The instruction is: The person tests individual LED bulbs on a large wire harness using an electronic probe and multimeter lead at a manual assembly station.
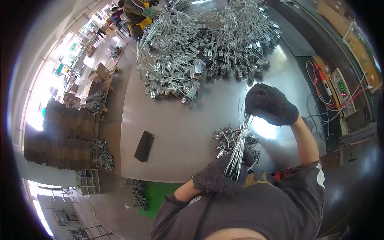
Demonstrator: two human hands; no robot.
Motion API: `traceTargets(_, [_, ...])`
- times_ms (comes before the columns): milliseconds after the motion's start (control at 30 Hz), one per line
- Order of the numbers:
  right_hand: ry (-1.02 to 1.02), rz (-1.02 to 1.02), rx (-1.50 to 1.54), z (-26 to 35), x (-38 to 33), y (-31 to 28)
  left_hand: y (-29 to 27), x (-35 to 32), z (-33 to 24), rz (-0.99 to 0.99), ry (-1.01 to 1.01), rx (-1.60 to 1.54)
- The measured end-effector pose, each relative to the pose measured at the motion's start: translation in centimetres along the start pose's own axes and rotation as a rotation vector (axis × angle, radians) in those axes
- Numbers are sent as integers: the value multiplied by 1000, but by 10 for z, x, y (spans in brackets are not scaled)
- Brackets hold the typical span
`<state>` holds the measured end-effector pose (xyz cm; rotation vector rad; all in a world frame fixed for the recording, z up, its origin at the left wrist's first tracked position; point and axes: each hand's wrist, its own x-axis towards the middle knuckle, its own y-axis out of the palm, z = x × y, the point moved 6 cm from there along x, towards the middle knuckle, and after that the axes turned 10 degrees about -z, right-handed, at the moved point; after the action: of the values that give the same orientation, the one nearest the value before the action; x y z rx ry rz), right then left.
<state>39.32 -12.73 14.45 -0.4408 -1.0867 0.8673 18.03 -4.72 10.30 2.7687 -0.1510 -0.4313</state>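
Observation:
Dark knitted gloves cover both my hands. My left hand, close to my body, is wrapped round a bundle of thin silver-grey wires. The bundle rises away from me over the near part of the metal table. My right hand is closed at its far, thinner end, gripping wire there; the fingertips are partly hidden. Beside and behind the bundle lie small metal parts with wire leads. Farther off, large heaps of similar wired metal parts cover the back of the table.
A black phone-like slab lies on the metal table to the left. At right are a meter with a green display, a red probe and loose cables. Stacked brown cardboard stands left; another person is beyond the table.

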Motion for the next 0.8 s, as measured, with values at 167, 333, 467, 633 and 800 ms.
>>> traceTargets(167, [-108, -7, -75, 9, 3, 8, -10, -4, 12, -86, -10, 41])
traceTargets(333, [-199, -25, -404, 34, 13, 3, -18, -6, 14, -274, 115, 209])
traceTargets(467, [-169, -78, -415, 40, 13, -5, -22, -4, 8, -306, 143, 382])
traceTargets(633, [167, -125, -61, 30, 3, 1, -23, -7, 30, -311, 131, 204])
traceTargets(800, [569, -7, 579, 11, -12, 24, -12, -8, 30, -331, 110, 415])
